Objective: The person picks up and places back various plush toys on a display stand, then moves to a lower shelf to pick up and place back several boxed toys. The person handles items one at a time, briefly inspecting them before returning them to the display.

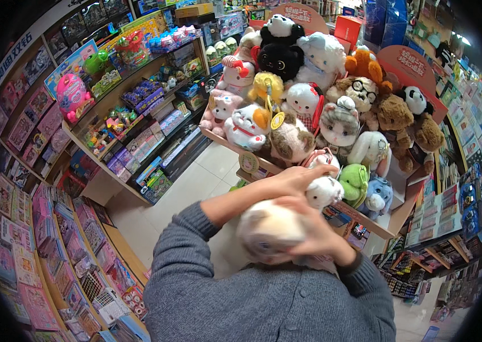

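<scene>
My left hand [301, 181] reaches across to the front edge of the display bin, its fingers around a small white plush toy [325, 193] with dark eyes. Part of that hand is hidden behind my right hand. Close to my chest, my right hand [320, 233] grips a cream and brown plush animal [271, 228], blurred by motion, with one blue eye showing. Just beyond the white toy sit a green plush toy [353, 184] and a blue plush donkey [377, 196]. A brown and white plush [292, 141] lies behind my left hand.
The cardboard display bin [362, 220] holds many plush toys, among them a calico cat [246, 126] and a long-eared white rabbit [370, 149]. Toy shelves [138, 115] stand to the left, with a slanted rack of packets [74, 260] nearer. Pale floor tiles [211, 166] show between.
</scene>
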The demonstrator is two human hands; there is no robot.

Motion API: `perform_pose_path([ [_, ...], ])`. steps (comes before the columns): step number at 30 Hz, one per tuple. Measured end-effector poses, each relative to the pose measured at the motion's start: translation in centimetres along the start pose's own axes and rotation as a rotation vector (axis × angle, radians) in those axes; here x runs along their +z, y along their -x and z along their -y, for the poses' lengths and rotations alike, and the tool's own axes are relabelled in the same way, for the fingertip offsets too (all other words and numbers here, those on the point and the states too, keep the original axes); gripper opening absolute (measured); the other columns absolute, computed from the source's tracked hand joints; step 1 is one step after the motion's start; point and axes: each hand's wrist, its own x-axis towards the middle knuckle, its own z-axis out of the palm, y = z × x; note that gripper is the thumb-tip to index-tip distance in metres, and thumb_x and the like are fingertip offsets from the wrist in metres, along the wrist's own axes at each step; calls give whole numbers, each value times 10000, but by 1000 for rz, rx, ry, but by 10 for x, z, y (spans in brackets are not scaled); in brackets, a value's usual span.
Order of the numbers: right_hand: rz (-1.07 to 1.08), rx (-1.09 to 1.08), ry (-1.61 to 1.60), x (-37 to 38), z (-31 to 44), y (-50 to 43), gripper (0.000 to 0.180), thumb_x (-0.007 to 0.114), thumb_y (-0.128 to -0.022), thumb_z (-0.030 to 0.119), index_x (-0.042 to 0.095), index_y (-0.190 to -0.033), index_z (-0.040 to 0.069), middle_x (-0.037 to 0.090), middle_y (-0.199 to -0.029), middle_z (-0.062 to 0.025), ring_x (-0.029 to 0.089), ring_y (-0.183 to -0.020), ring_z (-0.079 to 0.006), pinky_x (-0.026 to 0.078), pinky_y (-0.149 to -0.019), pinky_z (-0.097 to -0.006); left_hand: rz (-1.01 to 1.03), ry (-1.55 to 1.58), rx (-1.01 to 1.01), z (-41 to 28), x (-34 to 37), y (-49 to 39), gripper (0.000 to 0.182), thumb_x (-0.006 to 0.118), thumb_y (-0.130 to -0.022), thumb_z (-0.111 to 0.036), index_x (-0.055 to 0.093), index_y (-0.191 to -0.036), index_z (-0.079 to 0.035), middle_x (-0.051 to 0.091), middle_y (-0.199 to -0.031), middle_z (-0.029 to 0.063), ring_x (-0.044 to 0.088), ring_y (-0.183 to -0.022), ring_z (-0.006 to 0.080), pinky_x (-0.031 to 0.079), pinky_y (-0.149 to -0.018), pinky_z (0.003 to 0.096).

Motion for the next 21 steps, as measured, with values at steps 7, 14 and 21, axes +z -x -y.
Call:
perform_pose_path([
  [7, 458, 45, 23, 59, -5, -16, 781, 740, -717, 215, 366, -1382, 49, 530, -1254, -204, 539, -1163, -364, 437, -979, -423, -76, 436, -76, -13, 83, -15, 1016, 841, -608, -113, 284, -1458, -117, 531, -1263, 147, 516, -1190, 267, 388, -1034, 336],
  [14, -118, -48, 655, -24, 46, 14, 475, 791, -716, 242, 635, -1113, 32, 663, -1094, -110, 626, -1033, -311, 474, -923, -417, -165, 793, -138, -7, 75, 25, 984, 799, -651, -90, 244, -1463, -53, 460, -1346, 135, 480, -1212, 208, 400, -1014, 315],
  [21, -333, 113, 534, -81, 12, -61, 269, 595, -907, 213, 609, -1088, 14, 656, -941, -203, 650, -888, -353, 511, -797, -393, -209, 1001, -330, 0, 51, 60, 937, 775, -624, -49, 285, -1423, -37, 485, -1297, 106, 496, -1200, 211, 395, -1035, 352],
])
